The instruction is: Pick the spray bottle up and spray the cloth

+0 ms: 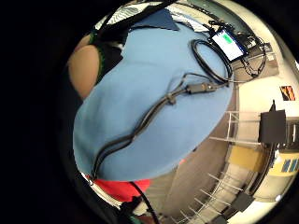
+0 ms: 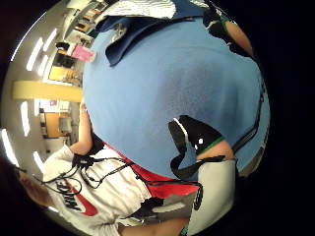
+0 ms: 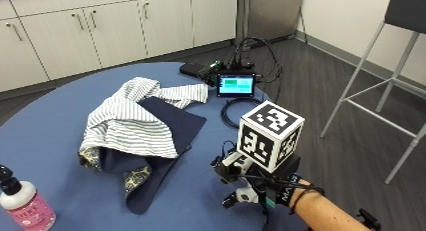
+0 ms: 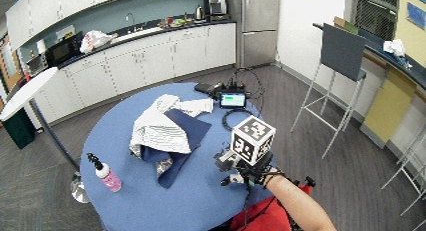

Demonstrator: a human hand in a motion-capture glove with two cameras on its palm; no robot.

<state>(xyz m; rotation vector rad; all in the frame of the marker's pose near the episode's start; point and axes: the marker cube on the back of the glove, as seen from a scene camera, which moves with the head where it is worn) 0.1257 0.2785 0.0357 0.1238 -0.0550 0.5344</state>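
Note:
The pink spray bottle (image 3: 23,203) with a black sprayer stands upright at the table's near left edge, also the spray bottle (image 4: 106,177) in the wide view. A striped cloth (image 3: 133,123) lies crumpled over a navy cloth (image 3: 170,136) in the middle of the round blue table (image 3: 53,156). My gloved right hand (image 3: 256,193) hovers palm down over the table's near right part, far from the bottle and right of the cloths. It holds nothing and its fingers hang relaxed. Both palm views are filled by the bare table (image 1: 140,121), with the striped cloth (image 2: 142,10) at one edge.
A small lit screen (image 3: 235,85) stands at the table's far right with a coiled cable (image 3: 233,111) in front and a black device (image 3: 196,69) behind. A tall stool (image 3: 393,66) stands on the floor to the right. Cabinets line the back wall.

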